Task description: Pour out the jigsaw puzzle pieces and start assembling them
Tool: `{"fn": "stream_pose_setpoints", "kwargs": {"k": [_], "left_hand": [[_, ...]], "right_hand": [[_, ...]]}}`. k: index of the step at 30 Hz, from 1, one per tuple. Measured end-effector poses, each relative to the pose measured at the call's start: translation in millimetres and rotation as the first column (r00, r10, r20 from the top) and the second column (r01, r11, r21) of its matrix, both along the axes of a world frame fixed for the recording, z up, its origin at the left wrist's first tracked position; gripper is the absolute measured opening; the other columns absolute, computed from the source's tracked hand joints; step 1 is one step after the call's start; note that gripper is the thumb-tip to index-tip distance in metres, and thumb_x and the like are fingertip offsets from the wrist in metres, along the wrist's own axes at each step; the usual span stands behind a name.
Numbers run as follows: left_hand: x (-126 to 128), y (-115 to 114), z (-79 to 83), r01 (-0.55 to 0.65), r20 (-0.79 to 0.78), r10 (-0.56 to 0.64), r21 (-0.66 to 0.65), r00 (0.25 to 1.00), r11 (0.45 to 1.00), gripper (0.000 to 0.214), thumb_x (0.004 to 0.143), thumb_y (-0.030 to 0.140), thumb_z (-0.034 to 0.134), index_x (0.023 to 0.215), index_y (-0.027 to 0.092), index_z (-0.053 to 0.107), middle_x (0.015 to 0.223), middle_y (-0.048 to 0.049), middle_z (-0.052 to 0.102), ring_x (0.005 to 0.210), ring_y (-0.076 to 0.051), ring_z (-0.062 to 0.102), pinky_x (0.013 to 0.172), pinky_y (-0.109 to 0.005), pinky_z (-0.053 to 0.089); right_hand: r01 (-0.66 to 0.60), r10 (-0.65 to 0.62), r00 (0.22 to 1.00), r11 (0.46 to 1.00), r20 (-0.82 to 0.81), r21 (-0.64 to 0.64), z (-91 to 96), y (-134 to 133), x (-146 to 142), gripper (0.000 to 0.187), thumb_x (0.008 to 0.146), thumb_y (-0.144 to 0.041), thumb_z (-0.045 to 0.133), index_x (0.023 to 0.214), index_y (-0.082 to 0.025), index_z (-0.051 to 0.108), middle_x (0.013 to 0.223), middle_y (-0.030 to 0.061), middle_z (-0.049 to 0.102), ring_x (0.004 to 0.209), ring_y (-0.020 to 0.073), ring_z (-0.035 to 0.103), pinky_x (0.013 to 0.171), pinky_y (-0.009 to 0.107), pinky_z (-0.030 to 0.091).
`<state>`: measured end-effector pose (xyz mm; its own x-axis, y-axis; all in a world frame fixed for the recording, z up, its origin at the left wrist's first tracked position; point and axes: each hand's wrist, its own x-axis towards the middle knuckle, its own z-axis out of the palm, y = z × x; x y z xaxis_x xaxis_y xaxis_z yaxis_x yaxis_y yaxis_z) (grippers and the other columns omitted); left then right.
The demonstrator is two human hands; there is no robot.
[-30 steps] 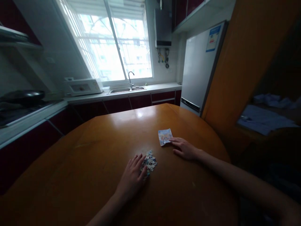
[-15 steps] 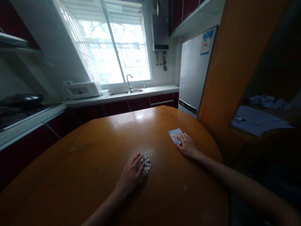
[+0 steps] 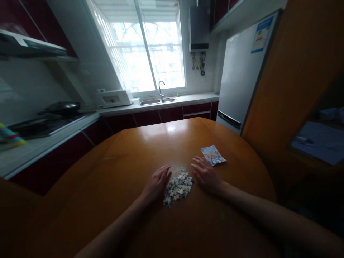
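Loose heap of small white and blue jigsaw pieces: on the near half of the glossy orange-brown wooden table.
Bare left hand: released, fingers stretched out along the heap's left side; contact with the pieces cannot be told.
Bare right hand: released, fingers extended, just right of the heap.
Printed blue-and-orange paper sheet: on the table, beside the right hand's fingers; whether they touch it is unclear.
Far side: stainless-steel sink below a bright window.
Far right: tall silver-grey refrigerator.
Far left: white boxy microwave.
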<state>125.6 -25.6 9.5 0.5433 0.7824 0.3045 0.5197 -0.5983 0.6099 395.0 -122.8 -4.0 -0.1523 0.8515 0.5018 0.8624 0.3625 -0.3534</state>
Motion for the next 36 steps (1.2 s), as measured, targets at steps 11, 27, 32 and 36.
{"fn": "stream_pose_setpoints", "kwargs": {"k": [11, 27, 32, 36], "left_hand": [[-11, -34, -5.5, 0.122, -0.195, -0.117, 0.017, 0.974, 0.992, 0.046, 0.104, 0.037, 0.037, 0.143, 0.021, 0.054, 0.151, -0.0075, 0.051, 0.144, -0.022, 0.042, 0.123, -0.047, 0.032], [-14, -64, -3.5, 0.047, -0.215, -0.054, -0.038, 0.975, 0.998, 0.048, 0.101, 0.037, 0.042, 0.147, 0.024, 0.048, 0.155, -0.006, 0.045, 0.147, -0.024, 0.038, 0.124, -0.048, 0.029], [-12, -64, -2.1, 0.009, -0.198, -0.022, -0.066, 0.98, 0.998, 0.048, 0.102, 0.038, 0.041, 0.147, 0.022, 0.048, 0.155, -0.007, 0.045, 0.146, -0.024, 0.039, 0.123, -0.047, 0.031], [-12, -64, -3.6, 0.012, -0.173, -0.024, -0.07, 0.985, 0.998, 0.047, 0.102, 0.037, 0.043, 0.147, 0.024, 0.049, 0.155, -0.0073, 0.046, 0.145, -0.025, 0.041, 0.121, -0.049, 0.033]], "right_hand": [[-0.14, 0.071, 0.945, 0.97, -0.32, -0.197, -5.7, 48, -80, 0.049, 0.103, -0.039, 0.035, 0.13, -0.011, 0.066, 0.137, 0.0171, 0.063, 0.134, 0.0264, 0.053, 0.116, 0.045, 0.038], [-0.034, 0.055, 0.849, 0.998, -0.526, 0.049, 3.8, 16, -70, 0.039, 0.103, -0.039, 0.04, 0.102, -0.022, 0.075, 0.123, 0.012, 0.067, 0.132, 0.0266, 0.049, 0.112, 0.05, 0.039], [-0.032, 0.054, 0.837, 0.998, -0.544, 0.051, 1.0, 14, -70, 0.038, 0.103, -0.037, 0.04, 0.101, -0.022, 0.075, 0.122, 0.0122, 0.068, 0.129, 0.0264, 0.051, 0.11, 0.049, 0.04], [-0.029, 0.049, 0.822, 0.999, -0.567, 0.045, -0.9, 15, -70, 0.037, 0.102, -0.038, 0.041, 0.101, -0.023, 0.075, 0.121, 0.012, 0.068, 0.127, 0.0266, 0.053, 0.109, 0.05, 0.041]]}}
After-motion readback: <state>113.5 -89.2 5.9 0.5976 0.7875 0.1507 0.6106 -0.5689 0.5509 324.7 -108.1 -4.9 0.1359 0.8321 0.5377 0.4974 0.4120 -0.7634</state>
